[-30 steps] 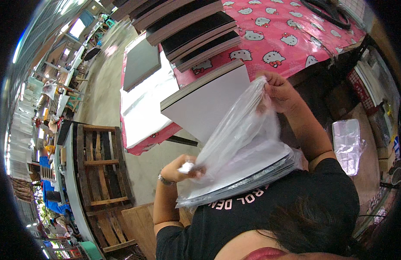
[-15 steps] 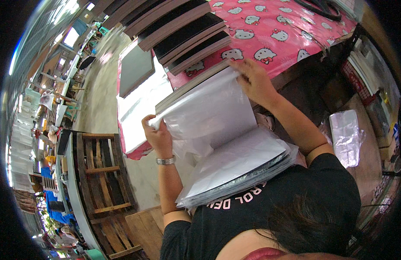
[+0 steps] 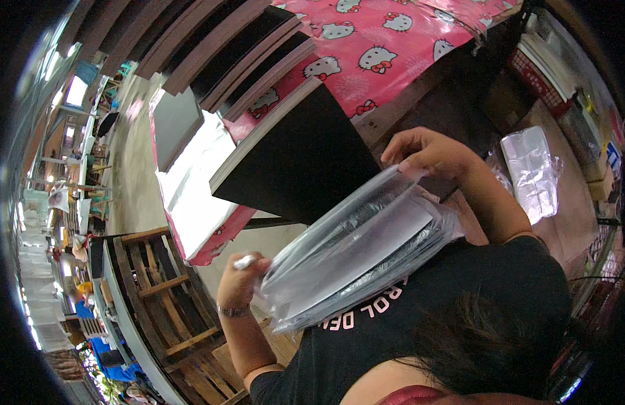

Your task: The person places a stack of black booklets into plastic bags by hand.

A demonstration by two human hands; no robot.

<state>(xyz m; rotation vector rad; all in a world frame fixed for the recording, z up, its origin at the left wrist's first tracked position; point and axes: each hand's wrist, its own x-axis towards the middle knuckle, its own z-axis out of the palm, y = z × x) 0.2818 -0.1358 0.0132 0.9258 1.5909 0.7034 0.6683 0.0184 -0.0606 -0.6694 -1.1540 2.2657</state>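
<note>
Clear plastic bags point(image 3: 353, 236) lie in a pile on my lap, with a white sheet and dark edges showing among them. My right hand point(image 3: 430, 156) is closed, pinching the top bag's right edge between thumb and fingers. At the left end of that bag, my left hand point(image 3: 241, 283) has its fingers curled at the plastic; a small white bit shows at its fingertips, too small to name. Beyond both hands, a black flat panel point(image 3: 302, 152) with a thick pale edge leans at the table's near edge, untouched.
Several dark panels point(image 3: 224, 57) stand in a row on the table's pink patterned cover point(image 3: 407, 47). A grey panel point(image 3: 177, 125) lies at left. Wooden slatted pallets point(image 3: 160, 290) stand lower left. Folded clear plastic point(image 3: 532, 172) lies at right, near a red crate point(image 3: 538, 84).
Both hands have come back toward my lap, drawing the plastic away from the panel. Its black face is now bare. The view has also shifted, and the table appears further left.
</note>
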